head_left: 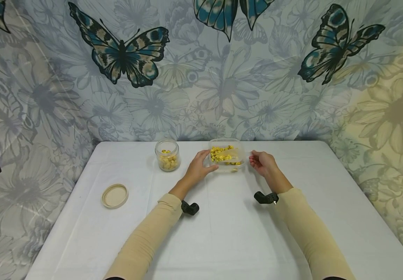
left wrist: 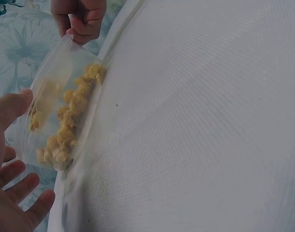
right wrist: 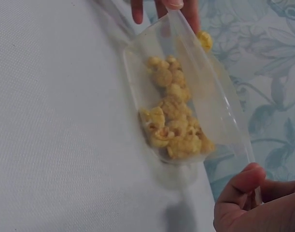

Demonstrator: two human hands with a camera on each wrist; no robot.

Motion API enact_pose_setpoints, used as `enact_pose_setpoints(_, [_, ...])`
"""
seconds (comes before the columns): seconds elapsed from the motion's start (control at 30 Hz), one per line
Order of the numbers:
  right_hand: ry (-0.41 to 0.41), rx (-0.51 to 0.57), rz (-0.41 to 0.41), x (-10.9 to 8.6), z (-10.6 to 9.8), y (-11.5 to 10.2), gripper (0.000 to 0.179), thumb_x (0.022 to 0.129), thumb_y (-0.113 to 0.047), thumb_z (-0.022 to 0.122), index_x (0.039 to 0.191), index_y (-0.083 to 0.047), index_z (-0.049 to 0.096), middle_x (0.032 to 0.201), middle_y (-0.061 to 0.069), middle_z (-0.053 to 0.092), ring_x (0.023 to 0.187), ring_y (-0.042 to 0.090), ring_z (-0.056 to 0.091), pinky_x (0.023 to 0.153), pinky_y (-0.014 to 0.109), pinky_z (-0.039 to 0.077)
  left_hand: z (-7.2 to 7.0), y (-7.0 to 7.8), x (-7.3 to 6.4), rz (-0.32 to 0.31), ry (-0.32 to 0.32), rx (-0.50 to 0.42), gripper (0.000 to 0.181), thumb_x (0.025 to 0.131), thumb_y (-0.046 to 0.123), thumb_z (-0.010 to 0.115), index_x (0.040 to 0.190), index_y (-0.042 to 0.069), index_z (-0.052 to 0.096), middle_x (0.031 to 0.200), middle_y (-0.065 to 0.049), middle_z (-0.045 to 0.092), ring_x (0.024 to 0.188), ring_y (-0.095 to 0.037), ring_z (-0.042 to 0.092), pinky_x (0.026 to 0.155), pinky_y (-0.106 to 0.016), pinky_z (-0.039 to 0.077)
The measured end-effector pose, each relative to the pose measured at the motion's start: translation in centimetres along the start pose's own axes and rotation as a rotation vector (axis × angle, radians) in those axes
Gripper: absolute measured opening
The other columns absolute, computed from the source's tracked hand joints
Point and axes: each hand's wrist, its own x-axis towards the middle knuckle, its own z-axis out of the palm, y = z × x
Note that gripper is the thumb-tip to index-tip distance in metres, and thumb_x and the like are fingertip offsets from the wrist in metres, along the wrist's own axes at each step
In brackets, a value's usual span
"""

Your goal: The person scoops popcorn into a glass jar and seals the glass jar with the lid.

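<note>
A clear plastic container (head_left: 240,144) with yellow popcorn (left wrist: 70,113) inside is between the two hands at the back of the table. My left hand (head_left: 198,167) is at its left end, thumb touching the rim and the other fingers spread. On the opposite side, my right hand (head_left: 263,165) pinches the container's edge between thumb and curled fingers, as the right wrist view shows. One piece of popcorn (right wrist: 205,41) shows past the rim near the left hand. Left of the container stands a glass jar (head_left: 158,155), uncovered, partly filled with popcorn.
A round cream lid (head_left: 115,196) lies on the white-covered table (head_left: 222,233), at the left. A small pale piece (head_left: 234,170) shows at the container's front edge. Behind the table's back edge hangs a butterfly-patterned cloth (head_left: 229,97).
</note>
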Motion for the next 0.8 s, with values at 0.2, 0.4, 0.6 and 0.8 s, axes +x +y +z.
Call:
enact_pose_setpoints(0.2, [-0.009, 0.016, -0.011, 0.05, 0.06, 0.04, 0.011, 0.102, -0.017, 0.047, 0.097, -0.009, 0.052, 0.063, 0.001, 0.059, 0.058, 0.008, 0.055, 0.052, 0.019, 0.047, -0.03, -0.01, -0.03, 0.004, -0.003, 0.011, 0.076, 0.088, 0.036, 0.072, 0.150, 0.009, 0.038, 0.155, -0.012, 0.035, 0.143, -0.032, 0.035, 0.116, -0.049, 0.033])
enact_pose_setpoints(0.4, [-0.031, 0.036, -0.024, -0.08, -0.01, -0.16, 0.009, 0.103, -0.015, 0.046, 0.101, -0.008, 0.051, 0.062, 0.001, 0.059, 0.058, 0.008, 0.054, 0.051, 0.019, 0.046, -0.09, 0.01, -0.07, 0.010, 0.001, 0.032, 0.074, 0.088, 0.035, 0.073, 0.149, 0.008, 0.040, 0.154, -0.013, 0.036, 0.144, -0.032, 0.035, 0.117, -0.048, 0.032])
enact_pose_setpoints(0.6, [-0.022, 0.035, -0.040, -0.28, 0.15, -0.38, 0.009, 0.102, -0.015, 0.047, 0.104, -0.007, 0.051, 0.063, 0.001, 0.059, 0.058, 0.008, 0.054, 0.052, 0.018, 0.046, -0.28, 0.13, -0.07, 0.010, -0.008, 0.047, 0.074, 0.088, 0.036, 0.072, 0.149, 0.009, 0.040, 0.154, -0.012, 0.036, 0.144, -0.031, 0.035, 0.117, -0.047, 0.032])
enact_pose_setpoints(0.8, [-0.042, 0.058, -0.042, -0.46, 0.32, -0.59, 0.009, 0.103, -0.014, 0.046, 0.102, -0.007, 0.051, 0.063, 0.002, 0.058, 0.059, 0.009, 0.054, 0.052, 0.019, 0.046, -0.46, 0.21, 0.01, 0.008, -0.020, 0.062, 0.074, 0.088, 0.037, 0.072, 0.149, 0.009, 0.039, 0.154, -0.012, 0.037, 0.143, -0.031, 0.035, 0.117, -0.046, 0.032])
